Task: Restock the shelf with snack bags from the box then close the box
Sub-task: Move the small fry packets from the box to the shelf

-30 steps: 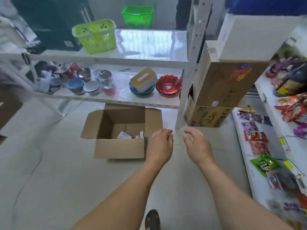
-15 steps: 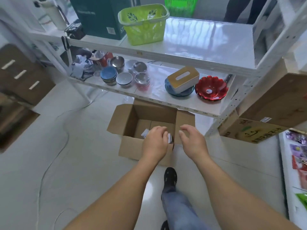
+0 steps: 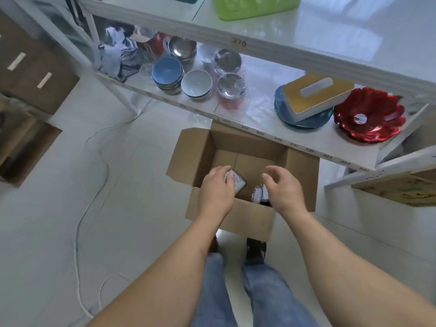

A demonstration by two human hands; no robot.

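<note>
Inside the brown corrugated box (image 3: pixel 245 147), left hand (image 3: pixel 215 192) grip around a glossy snack bag (image 3: pixel 237 182), right hand (image 3: pixel 283 187) spread.

Upper shelf edge (image 3: pixel 240 43): handwritten number, apparently "770".
Lower shelf edge (image 3: pixel 295 145), beyond the fingertips of both hands: a row of small printed numbers, about "030" to "024", blurred.
Snack bag (image 3: pixel 256 195) print beside the right fingers: illegible.

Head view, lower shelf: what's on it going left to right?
Crumpled cloth → stack of blue bowls → pale blue bowl → wrapped steel bowls → tissue box lying on a blue plate → red flower-shaped dish.
</note>
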